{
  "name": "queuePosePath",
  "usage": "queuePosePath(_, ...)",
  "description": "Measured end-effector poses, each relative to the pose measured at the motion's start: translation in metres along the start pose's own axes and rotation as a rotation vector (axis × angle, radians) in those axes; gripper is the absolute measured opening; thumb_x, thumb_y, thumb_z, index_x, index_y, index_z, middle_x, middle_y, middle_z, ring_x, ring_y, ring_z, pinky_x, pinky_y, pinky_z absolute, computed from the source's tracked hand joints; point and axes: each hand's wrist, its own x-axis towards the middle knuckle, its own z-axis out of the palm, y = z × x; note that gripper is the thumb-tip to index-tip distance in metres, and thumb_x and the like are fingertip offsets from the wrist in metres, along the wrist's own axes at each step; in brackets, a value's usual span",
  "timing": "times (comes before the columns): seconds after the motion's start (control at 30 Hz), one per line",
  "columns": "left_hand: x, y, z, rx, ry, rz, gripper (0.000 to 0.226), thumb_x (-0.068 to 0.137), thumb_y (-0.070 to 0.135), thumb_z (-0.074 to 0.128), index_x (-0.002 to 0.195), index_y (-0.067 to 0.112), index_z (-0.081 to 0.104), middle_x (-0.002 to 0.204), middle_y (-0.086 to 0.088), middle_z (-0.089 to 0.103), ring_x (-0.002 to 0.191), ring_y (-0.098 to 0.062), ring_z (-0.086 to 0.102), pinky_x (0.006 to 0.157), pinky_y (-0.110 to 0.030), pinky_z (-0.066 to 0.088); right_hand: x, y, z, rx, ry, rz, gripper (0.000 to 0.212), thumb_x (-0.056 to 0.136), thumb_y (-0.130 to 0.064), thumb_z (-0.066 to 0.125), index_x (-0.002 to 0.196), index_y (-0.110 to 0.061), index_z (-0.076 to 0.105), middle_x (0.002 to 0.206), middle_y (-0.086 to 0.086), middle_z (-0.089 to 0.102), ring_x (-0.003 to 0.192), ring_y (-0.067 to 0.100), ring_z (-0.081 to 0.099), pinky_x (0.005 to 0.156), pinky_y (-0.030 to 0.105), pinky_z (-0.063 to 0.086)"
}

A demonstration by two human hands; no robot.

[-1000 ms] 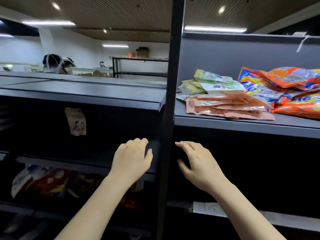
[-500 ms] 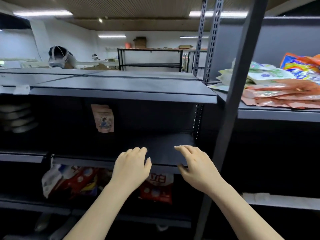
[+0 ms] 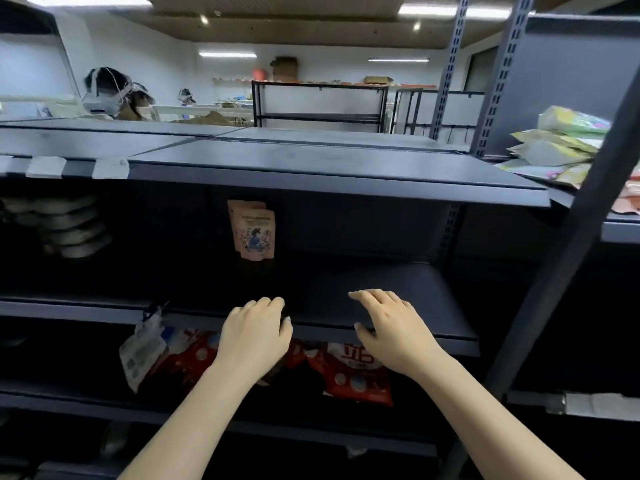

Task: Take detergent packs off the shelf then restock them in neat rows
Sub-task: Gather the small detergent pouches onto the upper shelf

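Head view, nearest items first. Left hand (image 3: 254, 336): palm down, fingers loosely bent, holding nothing, poised at the front lip of the middle shelf (image 3: 408, 306); contact with the lip cannot be told. Right hand (image 3: 393, 327): palm down, fingers relaxed and spread, holding nothing, at the same lip, just beside the left hand.

Lower shelf, below the hands: red detergent packs (image 3: 353, 375) lying loosely, partly hidden behind both wrists; one white pack (image 3: 140, 351) at their left end, tilted, its upper corner up by the middle shelf's edge.

Middle shelf: dark board, bare where it shows. One pink pouch (image 3: 254, 228) upright at the back panel, a second behind it. To the left, in the neighbouring bay, a stack of pale packs (image 3: 65, 226), dim and indistinct.

Top shelf (image 3: 311, 168): dark board; white label tabs (image 3: 109, 168) on its front edge at left.

Right bay, past the slanted upright (image 3: 568, 258): heaped green-and-yellow pouches (image 3: 557, 143) on a raised shelf.

Far room: a black empty rack (image 3: 318, 105) against a white wall; a person wearing headgear (image 3: 107, 90) at left.
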Motion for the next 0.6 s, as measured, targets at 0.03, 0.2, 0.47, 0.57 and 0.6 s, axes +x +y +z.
queuePosePath(0.03,0.005,-0.009,0.002,0.013,-0.006,0.001,0.033,0.097,0.038,0.038,0.120,0.020,0.053,0.109,0.006,0.061,0.100,-0.014,0.057,0.085,-0.028,0.043,0.009,-0.003,0.004,-0.001,-0.005,-0.002,0.050,0.096,-0.032,0.044,0.144,-0.029,0.030,0.144,-0.012,0.038,0.132,0.012,0.034,0.106,0.027,0.027)
queuePosePath(0.2,0.039,-0.057,0.017,0.046,-0.030,-0.006,0.036,0.097,0.038,0.038,0.123,0.019,0.052,0.111,0.004,0.061,0.100,-0.016,0.058,0.082,-0.029,0.044,0.056,-0.016,0.031,0.004,-0.025,-0.003,0.050,0.096,-0.032,0.045,0.144,-0.027,0.031,0.144,-0.009,0.039,0.132,0.015,0.035,0.106,0.029,0.029)
queuePosePath(0.47,0.084,-0.119,0.042,0.042,-0.052,-0.095,0.038,0.096,0.037,0.039,0.125,0.017,0.052,0.112,-0.002,0.061,0.098,-0.021,0.059,0.073,-0.032,0.042,0.125,-0.029,0.064,0.076,-0.149,0.062,0.051,0.097,-0.032,0.046,0.145,-0.029,0.029,0.146,-0.001,0.036,0.132,0.021,0.037,0.098,0.034,0.040)
queuePosePath(0.57,0.097,-0.135,0.047,0.012,-0.075,-0.123,0.035,0.094,0.035,0.043,0.123,0.019,0.054,0.110,-0.003,0.062,0.095,-0.023,0.060,0.069,-0.030,0.041,0.145,-0.029,0.072,0.146,-0.214,0.103,0.054,0.097,-0.033,0.045,0.147,-0.031,0.025,0.150,0.001,0.030,0.135,0.023,0.033,0.103,0.035,0.038)
queuePosePath(0.6,0.100,-0.139,0.049,0.002,-0.077,-0.132,0.034,0.093,0.034,0.044,0.121,0.018,0.055,0.109,-0.003,0.063,0.094,-0.024,0.061,0.070,-0.030,0.043,0.151,-0.029,0.075,0.144,-0.222,0.103,0.055,0.097,-0.034,0.045,0.147,-0.031,0.024,0.151,0.000,0.029,0.136,0.023,0.031,0.106,0.036,0.037)
